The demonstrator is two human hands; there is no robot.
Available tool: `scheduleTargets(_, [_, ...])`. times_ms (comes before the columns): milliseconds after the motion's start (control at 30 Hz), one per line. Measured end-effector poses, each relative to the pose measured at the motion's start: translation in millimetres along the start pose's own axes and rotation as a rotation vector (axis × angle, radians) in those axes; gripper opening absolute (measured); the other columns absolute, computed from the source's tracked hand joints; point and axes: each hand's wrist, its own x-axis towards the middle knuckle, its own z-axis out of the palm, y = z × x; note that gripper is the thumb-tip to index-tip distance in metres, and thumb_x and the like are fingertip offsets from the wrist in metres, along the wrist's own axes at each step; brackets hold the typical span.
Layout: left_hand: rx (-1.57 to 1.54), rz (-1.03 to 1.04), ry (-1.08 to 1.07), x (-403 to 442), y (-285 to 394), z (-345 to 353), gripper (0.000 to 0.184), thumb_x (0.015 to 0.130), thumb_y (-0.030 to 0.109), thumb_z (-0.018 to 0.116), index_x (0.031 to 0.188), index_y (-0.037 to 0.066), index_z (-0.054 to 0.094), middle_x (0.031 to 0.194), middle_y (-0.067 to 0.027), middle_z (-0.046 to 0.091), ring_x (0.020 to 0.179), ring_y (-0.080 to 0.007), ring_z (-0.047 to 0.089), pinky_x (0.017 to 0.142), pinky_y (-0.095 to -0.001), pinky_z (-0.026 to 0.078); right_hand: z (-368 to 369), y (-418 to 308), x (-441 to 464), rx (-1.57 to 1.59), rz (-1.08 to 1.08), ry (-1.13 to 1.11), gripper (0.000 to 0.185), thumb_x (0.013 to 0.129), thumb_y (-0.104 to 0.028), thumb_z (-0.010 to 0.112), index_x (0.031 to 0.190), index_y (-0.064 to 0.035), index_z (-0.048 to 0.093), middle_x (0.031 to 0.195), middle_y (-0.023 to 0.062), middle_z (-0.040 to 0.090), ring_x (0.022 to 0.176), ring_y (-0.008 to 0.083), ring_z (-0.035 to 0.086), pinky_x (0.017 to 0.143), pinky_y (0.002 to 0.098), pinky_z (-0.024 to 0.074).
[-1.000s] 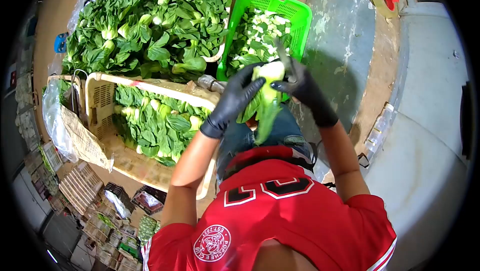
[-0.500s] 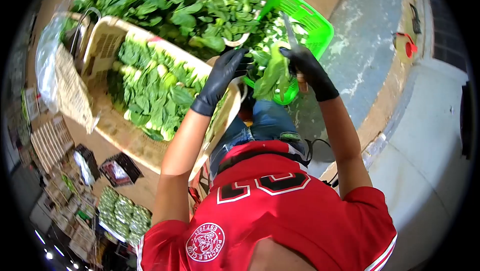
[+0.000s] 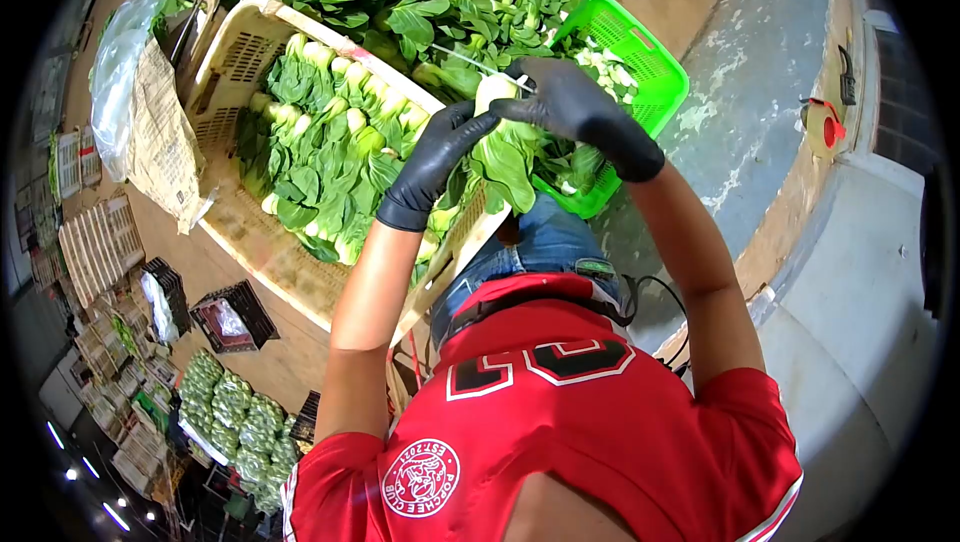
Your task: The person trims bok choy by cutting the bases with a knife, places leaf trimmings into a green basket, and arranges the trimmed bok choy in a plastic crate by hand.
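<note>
A head of bok choy [image 3: 505,157] hangs between my two black-gloved hands, its pale base up and its leaves down toward my lap. The fingers of my left hand [image 3: 432,164] close on its left side. My right hand [image 3: 585,114] is closed around a knife, and its thumb reaches across the bok choy. The thin knife blade [image 3: 468,60] points left, close to the bok choy's base; the handle is hidden in my glove.
A cream crate [image 3: 225,57] with rows of bok choy stands at left. A large heap of bok choy [image 3: 420,2] lies beyond. At right, a green basket [image 3: 655,77] holds pale cut pieces. Dark crates [image 3: 235,317] and bagged produce [image 3: 235,422] lie farther left.
The knife has swung from pointing away from me to lying leftward by the bok choy's base. My left hand has come in onto the bok choy, which has moved left, off the green basket.
</note>
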Motion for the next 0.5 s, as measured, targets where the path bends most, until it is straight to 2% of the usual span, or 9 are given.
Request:
scheduleTargets(33, [-0.065,-0.044,-0.030,0.9,0.3,-0.2,0.039,0.086,0.027,0.059,0.110,-0.004,0.056,0.099,-0.0073,0.061,0.088,-0.0129,0.056,0.081,-0.0260,0.044,-4.6,-4.0,1.4,-0.017,-0.023,-0.006,0.053,0.073,-0.043,0.068,0.091,0.0052,0.059,0.079,0.0247,0.059,0.070,0.0378,0.059,0.064,0.0422,0.0461])
scheduleTargets(67, [-0.075,-0.101,-0.044,-0.6,3.5,1.5,0.040,0.085,0.027,0.059,0.110,-0.004,0.056,0.100,-0.0063,0.061,0.088,-0.0135,0.056,0.081,-0.0261,0.043,-20.4,-9.1,3.2,0.024,0.097,-0.244,0.046,0.076,-0.039,0.063,0.093,0.0034,0.058,0.083,0.0228,0.060,0.073,0.0334,0.058,0.065,0.0414,0.0437])
scheduleTargets(167, [-0.037,-0.082,-0.095,2.7,-1.6,8.1,0.039,0.085,0.028,0.059,0.109,-0.003,0.057,0.100,-0.0056,0.061,0.089,-0.0130,0.056,0.082,-0.0259,0.043,-21.6,12.2,3.1,-0.014,0.073,-0.291,0.043,0.075,-0.037,0.062,0.087,0.0040,0.058,0.073,0.0216,0.058,0.068,0.0344,0.056,0.064,0.0410,0.0433])
scheduleTargets(200, [-0.045,-0.067,-0.139,7.2,-8.6,6.8,0.037,0.085,0.028,0.059,0.107,-0.003,0.058,0.100,-0.0057,0.061,0.091,-0.0130,0.056,0.084,-0.0261,0.043,-22.3,19.1,-2.5,0.035,-0.011,-0.209,0.043,0.075,-0.038,0.063,0.081,0.0040,0.058,0.060,0.0153,0.053,0.063,0.0280,0.056,0.060,0.0380,0.0422])
scheduleTargets(300, [-0.222,-0.216,-0.276,12.7,-24.1,2.4,0.034,0.086,0.025,0.058,0.105,-0.002,0.059,0.099,-0.0063,0.061,0.093,-0.0132,0.055,0.085,-0.0268,0.042,-39.8,33.5,-10.9,0.242,0.115,-0.395,0.041,0.077,-0.038,0.062,0.081,0.0025,0.058,0.055,0.0076,0.049,0.058,0.0191,0.053,0.057,0.0337,0.0407])
scheduleTargets(333, [-0.188,-0.204,-0.322,18.6,-37.3,-3.0,0.038,0.088,0.018,0.052,0.119,-0.005,0.049,0.109,-0.0112,0.060,0.097,-0.0181,0.059,0.088,-0.0307,0.045,-48.1,27.5,-21.6,0.369,0.238,-0.382,0.036,0.075,-0.035,0.062,0.077,0.0014,0.062,0.057,0.0082,0.054,0.057,0.0166,0.053,0.056,0.0310,0.0423])
scheduleTargets(400, [-0.183,-0.166,-0.368,23.0,-57.7,-3.6,0.037,0.088,0.015,0.051,0.120,-0.004,0.049,0.111,-0.0121,0.059,0.100,-0.0197,0.057,0.091,-0.0313,0.042,-49.0,42.4,-42.4,0.527,0.405,-0.318,0.035,0.077,-0.033,0.062,0.089,0.0002,0.063,0.062,0.0067,0.056,0.061,0.0151,0.052,0.059,0.0291,0.0428])
scheduleTargets(467, [-0.235,-0.105,-0.318,16.7,-59.3,0.3,0.039,0.087,0.015,0.052,0.121,-0.004,0.048,0.119,-0.0120,0.054,0.109,-0.0205,0.052,0.097,-0.0317,0.038,-19.5,100.3,-58.3,0.594,0.282,-0.130,0.036,0.081,-0.029,0.061,0.101,-0.0001,0.060,0.069,0.0062,0.059,0.064,0.0123,0.052,0.060,0.0273,0.0431])
scheduleTargets(500, [-0.121,0.041,-0.225,12.0,-51.6,0.6,0.040,0.088,0.018,0.052,0.122,-0.003,0.048,0.121,-0.0109,0.053,0.111,-0.0204,0.051,0.098,-0.0315,0.037,0.7,144.8,-62.1,0.586,0.083,0.026,0.037,0.083,-0.027,0.060,0.108,0.0002,0.057,0.073,0.0065,0.060,0.065,0.0103,0.052,0.059,0.0265,0.0432])
